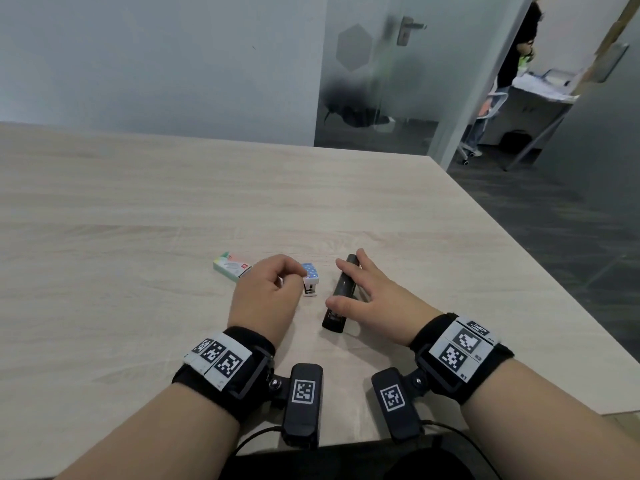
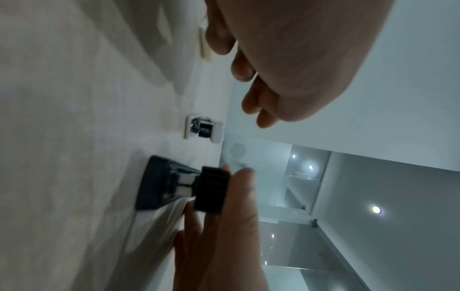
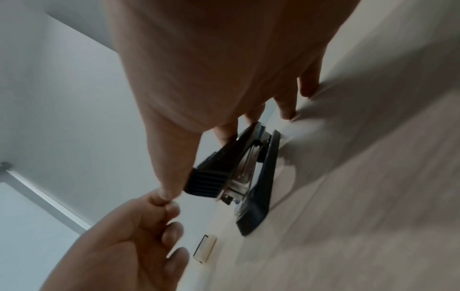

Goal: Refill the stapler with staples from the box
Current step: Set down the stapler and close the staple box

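Observation:
A black stapler [image 1: 337, 306] lies lengthwise on the pale wooden table [image 1: 156, 202]. My right hand [image 1: 360, 289] rests over it with spread, fairly straight fingers. The thumb lies beside its ribbed near end [image 3: 206, 183], and two fingertips [image 3: 288, 116] touch the table beyond it. Left of it stands a small stapler [image 1: 310, 280] with a blue dotted top. My left hand [image 1: 277, 285] hovers beside that one with fingers curled, and I see nothing in it. The green and white staple box [image 1: 231, 266] lies shut just left of this hand. The left wrist view shows the black stapler [image 2: 159, 187] and small stapler [image 2: 202, 128].
The table's right edge [image 1: 519, 258] runs diagonally close to my right arm, with dark floor beyond. A glass door [image 1: 381, 81] and grey wall stand behind the table. A person [image 1: 519, 50] stands at a desk in the far room. Bare tabletop stretches left and ahead.

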{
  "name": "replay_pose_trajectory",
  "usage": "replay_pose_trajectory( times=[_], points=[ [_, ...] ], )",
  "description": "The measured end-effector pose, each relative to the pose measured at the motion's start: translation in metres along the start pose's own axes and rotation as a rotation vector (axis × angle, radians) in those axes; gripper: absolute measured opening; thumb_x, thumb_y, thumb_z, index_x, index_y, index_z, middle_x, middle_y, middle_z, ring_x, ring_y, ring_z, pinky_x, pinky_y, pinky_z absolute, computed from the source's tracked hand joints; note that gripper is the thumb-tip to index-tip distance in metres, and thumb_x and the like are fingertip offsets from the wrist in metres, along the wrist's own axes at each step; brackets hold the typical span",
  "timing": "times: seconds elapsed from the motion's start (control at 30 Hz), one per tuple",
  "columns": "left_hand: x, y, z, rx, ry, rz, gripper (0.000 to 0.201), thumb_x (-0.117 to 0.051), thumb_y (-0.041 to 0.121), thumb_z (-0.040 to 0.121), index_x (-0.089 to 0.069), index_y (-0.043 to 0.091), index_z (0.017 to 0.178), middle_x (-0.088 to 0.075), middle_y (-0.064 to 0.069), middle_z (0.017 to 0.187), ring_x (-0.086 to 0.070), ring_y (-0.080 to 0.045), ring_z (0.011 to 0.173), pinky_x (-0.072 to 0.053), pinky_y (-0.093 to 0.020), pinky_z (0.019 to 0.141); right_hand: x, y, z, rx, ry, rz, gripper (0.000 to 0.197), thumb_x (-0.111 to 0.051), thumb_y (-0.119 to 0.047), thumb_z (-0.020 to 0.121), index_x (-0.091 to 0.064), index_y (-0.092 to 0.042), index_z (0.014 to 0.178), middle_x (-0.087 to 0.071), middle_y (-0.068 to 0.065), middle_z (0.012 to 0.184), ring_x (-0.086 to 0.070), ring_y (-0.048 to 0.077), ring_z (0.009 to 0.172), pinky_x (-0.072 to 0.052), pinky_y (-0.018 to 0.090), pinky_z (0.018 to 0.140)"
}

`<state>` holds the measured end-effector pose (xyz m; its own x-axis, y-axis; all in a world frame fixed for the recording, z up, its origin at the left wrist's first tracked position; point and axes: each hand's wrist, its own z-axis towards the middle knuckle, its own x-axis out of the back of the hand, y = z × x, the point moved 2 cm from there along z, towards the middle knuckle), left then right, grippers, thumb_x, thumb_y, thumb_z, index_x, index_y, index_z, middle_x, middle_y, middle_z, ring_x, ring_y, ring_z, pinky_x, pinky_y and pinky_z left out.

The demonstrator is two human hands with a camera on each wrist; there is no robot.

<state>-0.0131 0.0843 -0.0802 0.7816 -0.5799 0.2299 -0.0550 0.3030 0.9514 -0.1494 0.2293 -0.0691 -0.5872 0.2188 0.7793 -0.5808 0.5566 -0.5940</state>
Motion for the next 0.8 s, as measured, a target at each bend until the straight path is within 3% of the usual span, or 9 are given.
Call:
replay_pose_trajectory(
  times=[0.1,0.2,0.3,0.37,0.47,0.53,0.6,0.7,0.8],
  points=[
    [0.011,0.005,0.009,-0.064,0.149,0.053,0.024,-0.056,0.009,0.08,-0.066,0.03,0.075,-0.062,0.014,0.087,-0.057,-0.01,0.079,-0.044,-0.028,0.074,-0.002,-0.001,0.002,0.008,-0.025,-0.02,0.105,-0.055,-0.084,0.066,-0.021,-0.051,0.159,0.012,-0.016,0.173,-0.016,0.021,0.16,-0.022,0.044,0.127],
    [0.021,0.002,0.02,0.006,0.232,0.022,0.027,-0.052,0.01,0.08,-0.068,0.031,0.081,-0.059,0.016,0.102,-0.059,-0.015,0.1,-0.052,-0.037,0.086,-0.001,0.0,0.006,0.022,-0.058,0.037,0.098,-0.063,-0.075,0.074,-0.022,-0.049,0.159,0.01,-0.016,0.173,-0.009,0.016,0.161,-0.014,0.046,0.129],
    [0.034,-0.003,0.03,0.121,0.194,0.107,0.028,-0.048,0.021,0.077,-0.067,0.04,0.084,-0.056,0.012,0.12,-0.054,-0.017,0.118,-0.049,-0.039,0.097,0.006,0.005,0.009,0.04,-0.083,0.129,0.094,-0.068,-0.065,0.079,-0.023,-0.048,0.16,0.002,-0.013,0.174,-0.011,0.01,0.16,-0.011,0.035,0.129],
    [0.046,-0.006,0.038,0.186,0.186,0.204,0.03,-0.046,0.027,0.072,-0.067,0.044,0.084,-0.056,0.011,0.125,-0.054,-0.019,0.121,-0.042,-0.049,0.107,0.011,0.011,0.015,0.039,-0.059,0.233,0.085,-0.069,-0.055,0.087,-0.027,-0.046,0.159,-0.022,-0.012,0.171,-0.025,0.008,0.156,-0.019,0.025,0.123],
    [0.062,-0.024,0.047,0.317,0.117,0.273,0.045,-0.044,0.027,0.067,-0.068,0.057,0.091,-0.065,0.015,0.124,-0.066,-0.029,0.111,-0.051,-0.055,0.099,0.014,0.019,0.025,-0.004,0.066,0.387,0.085,-0.064,-0.066,0.075,-0.039,-0.045,0.154,-0.052,-0.015,0.154,-0.05,0.008,0.142,-0.034,0.031,0.121],
    [0.064,-0.034,0.048,0.331,0.006,0.335,0.058,-0.045,0.023,0.065,-0.063,0.065,0.101,-0.066,0.019,0.125,-0.065,-0.031,0.112,-0.053,-0.051,0.098,0.015,0.022,0.031,-0.034,0.165,0.427,0.073,-0.06,-0.063,0.085,-0.046,-0.039,0.152,-0.054,-0.012,0.154,-0.051,0.007,0.14,-0.033,0.035,0.122],
    [0.063,-0.028,0.043,0.318,-0.072,0.445,0.065,-0.049,0.019,0.067,-0.059,0.064,0.112,-0.062,0.021,0.123,-0.058,-0.027,0.118,-0.048,-0.045,0.104,0.015,0.02,0.032,-0.081,0.254,0.479,0.057,-0.057,-0.05,0.098,-0.047,-0.034,0.152,-0.051,-0.007,0.156,-0.051,0.011,0.141,-0.033,0.035,0.121],
    [0.06,-0.022,0.04,0.208,-0.16,0.638,0.054,-0.059,0.024,0.073,-0.062,0.049,0.121,-0.055,0.019,0.123,-0.05,-0.017,0.124,-0.034,-0.042,0.111,0.011,0.011,0.025,-0.096,0.419,0.567,0.049,-0.057,-0.046,0.1,-0.053,-0.03,0.146,-0.055,-0.008,0.148,-0.057,0.009,0.128,-0.04,0.024,0.104],
    [0.06,-0.025,0.042,0.118,-0.187,0.731,0.039,-0.063,0.044,0.08,-0.064,0.046,0.119,-0.057,0.015,0.125,-0.05,-0.016,0.125,-0.032,-0.043,0.105,-0.001,-0.002,0.011,-0.031,0.722,0.667,0.016,-0.06,-0.03,0.099,-0.067,-0.028,0.114,-0.063,-0.006,0.127,-0.058,-0.006,0.095,-0.041,0.003,0.075]
  ],
)
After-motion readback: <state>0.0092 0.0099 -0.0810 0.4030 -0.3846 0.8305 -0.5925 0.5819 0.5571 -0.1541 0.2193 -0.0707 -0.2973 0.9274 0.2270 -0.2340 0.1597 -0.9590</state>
